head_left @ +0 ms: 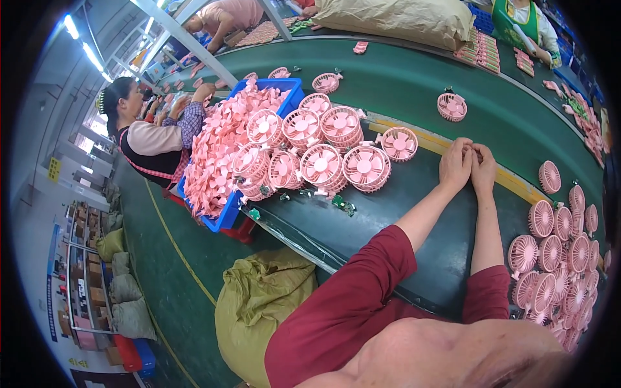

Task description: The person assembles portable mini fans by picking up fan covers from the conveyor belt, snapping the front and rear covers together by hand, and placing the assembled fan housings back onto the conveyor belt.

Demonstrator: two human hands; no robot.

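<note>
My left hand (456, 165) and my right hand (483, 169) meet at the far edge of the dark work table (414, 258), above a yellow strip (517, 183). Their fingers are curled in and touch at the tips; no object shows in either. Left of them stands a group of round pink fan housings with blades inside, the closest a single fan housing (399, 143). Beyond my hands, another pink fan housing (451, 107) with a small green circuit board lies on the green conveyor belt (401, 77).
A blue bin (294, 97) heaped with pink fan blades (223, 145) stands left. Pink grilles (550, 252) pile up at right. Loose circuit boards (344, 205) lie near the table's front edge. A yellow-green sack (259, 310) sits below. A co-worker (152, 132) works beyond the bin.
</note>
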